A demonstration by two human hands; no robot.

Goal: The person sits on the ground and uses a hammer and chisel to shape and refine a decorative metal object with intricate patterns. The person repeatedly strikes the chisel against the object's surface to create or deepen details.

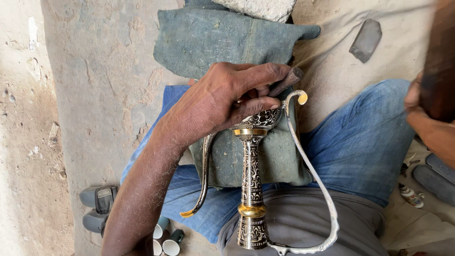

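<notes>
Bare concrete floor (104,71) carries folded grey cloth (213,38); small cups (166,237); perhaps a dark stone (366,40).

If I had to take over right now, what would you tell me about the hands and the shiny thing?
Left hand: pinching a small dark tool against the bowl end of the engraved metal vessel.
Right hand: raised at the frame's right edge, blurred; what it holds is unclear.
Vessel lies along the lap on a grey-green cloth pad, curved handles on both sides.
Stem and base already carry dark engraved pattern. What remains cannot be told.
</notes>
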